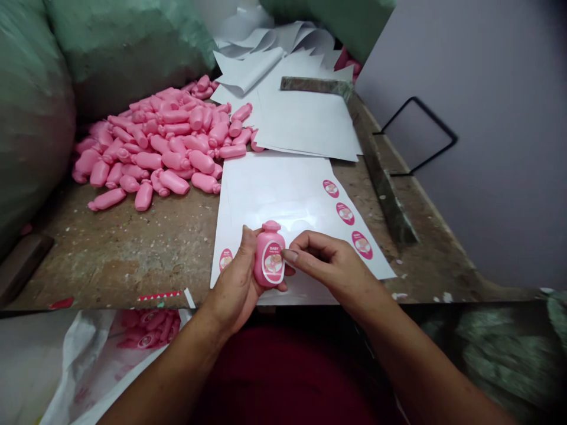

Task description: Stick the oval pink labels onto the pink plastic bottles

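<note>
My left hand (pixel 234 283) grips a small pink plastic baby-powder bottle (pixel 267 239) upright, its cap at the top. An oval pink-and-white label (pixel 273 262) sits on the bottle's front. The closed fingertips of my right hand (pixel 332 265) press against the label's right edge. Beneath both hands lies a white sticker backing sheet (pixel 283 200), with several oval pink labels (pixel 345 213) still stuck along its right side and one more (pixel 225 258) at its left. A heap of unlabelled pink bottles (pixel 155 141) lies to the left of the sheet.
Loose white sheets (pixel 305 118) lie beyond on the worn wooden table (pixel 133 254), which has a long wooden strip (pixel 385 189) along its right side. Green sacks (pixel 31 118) bulge at the left, and a white bag (pixel 88 360) holding pink bottles sits below the front edge.
</note>
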A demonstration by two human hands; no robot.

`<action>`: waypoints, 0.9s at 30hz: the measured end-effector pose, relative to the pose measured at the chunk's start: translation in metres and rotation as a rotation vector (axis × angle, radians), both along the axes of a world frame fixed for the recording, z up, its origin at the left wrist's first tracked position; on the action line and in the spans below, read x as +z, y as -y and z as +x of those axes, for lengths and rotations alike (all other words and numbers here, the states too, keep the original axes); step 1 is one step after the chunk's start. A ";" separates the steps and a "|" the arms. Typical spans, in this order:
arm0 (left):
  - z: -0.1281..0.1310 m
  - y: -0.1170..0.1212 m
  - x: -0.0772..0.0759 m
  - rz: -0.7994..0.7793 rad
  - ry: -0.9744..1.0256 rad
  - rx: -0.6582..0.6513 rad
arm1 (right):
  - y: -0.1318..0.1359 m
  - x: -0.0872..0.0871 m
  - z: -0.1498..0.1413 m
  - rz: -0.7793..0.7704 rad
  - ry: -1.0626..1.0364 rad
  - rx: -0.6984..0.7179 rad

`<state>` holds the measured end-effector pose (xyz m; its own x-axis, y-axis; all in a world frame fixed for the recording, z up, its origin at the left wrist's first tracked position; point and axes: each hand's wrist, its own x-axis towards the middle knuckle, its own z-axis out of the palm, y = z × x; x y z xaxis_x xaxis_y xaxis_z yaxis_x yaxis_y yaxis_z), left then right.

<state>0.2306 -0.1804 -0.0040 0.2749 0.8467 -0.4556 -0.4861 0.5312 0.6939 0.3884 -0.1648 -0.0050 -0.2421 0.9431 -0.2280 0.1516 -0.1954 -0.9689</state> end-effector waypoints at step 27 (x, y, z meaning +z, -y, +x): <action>-0.002 0.005 0.003 0.078 -0.114 -0.057 | 0.004 -0.011 0.008 0.234 0.327 -0.172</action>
<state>0.2288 -0.1853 -0.0013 0.2736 0.8654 -0.4199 -0.3722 0.4978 0.7834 0.3968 -0.1686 -0.0157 -0.0276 0.9987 -0.0421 0.4418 -0.0256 -0.8967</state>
